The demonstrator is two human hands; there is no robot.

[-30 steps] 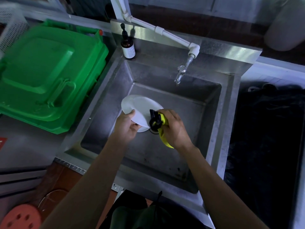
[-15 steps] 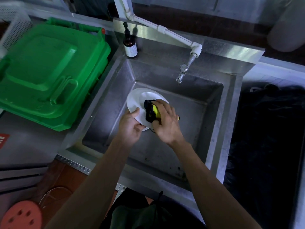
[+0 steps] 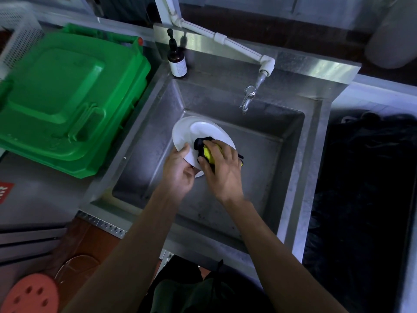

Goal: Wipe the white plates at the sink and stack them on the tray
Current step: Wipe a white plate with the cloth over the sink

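Observation:
A white plate (image 3: 195, 132) is held tilted over the steel sink (image 3: 291, 168). My left hand (image 3: 179, 171) grips its near left rim, thumb on the face. A yellow and black cloth (image 3: 206, 150) lies bunched on the plate's face, and my right hand (image 3: 222, 170) holds it there, fingers curled over it. The near right part of the plate is hidden behind both hands. No tray with stacked plates is in view.
A tap (image 3: 248, 99) on a white pipe hangs over the sink's back. A brown pump bottle (image 3: 177, 61) stands at the back left corner. Green plastic lids (image 3: 67, 98) lie left of the sink. A dark bin (image 3: 365, 188) is on the right.
My right hand brought the cloth from the plate's right edge onto its face and rubs it there. The plate has turned to show more of its face.

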